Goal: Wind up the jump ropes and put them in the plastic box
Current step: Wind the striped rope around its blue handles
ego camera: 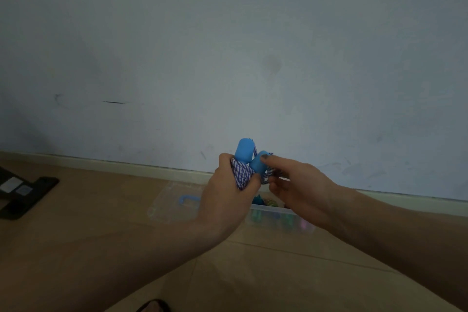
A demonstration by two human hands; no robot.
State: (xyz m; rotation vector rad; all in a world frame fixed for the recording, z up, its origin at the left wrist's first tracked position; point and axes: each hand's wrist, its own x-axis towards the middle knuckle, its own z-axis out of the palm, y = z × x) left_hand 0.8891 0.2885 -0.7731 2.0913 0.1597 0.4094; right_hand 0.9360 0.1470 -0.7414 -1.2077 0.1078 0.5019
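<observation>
A jump rope [244, 157] with two blue handles and purple-and-white cord is bunched up in front of me, above the box. My left hand [228, 192] is closed around the wound cord, the handles sticking up past its fingers. My right hand [293, 182] pinches the cord's loose end beside the right handle, one finger resting on that handle. Below the hands, a clear plastic box [276, 220] stands on the floor by the wall, with several coloured jump ropes inside, partly hidden by my hands.
The box's clear lid [174, 200] with a blue handle lies flat on the floor to the left of the box. A black object [22, 195] sits on the floor at far left. A pale wall and skirting board run behind.
</observation>
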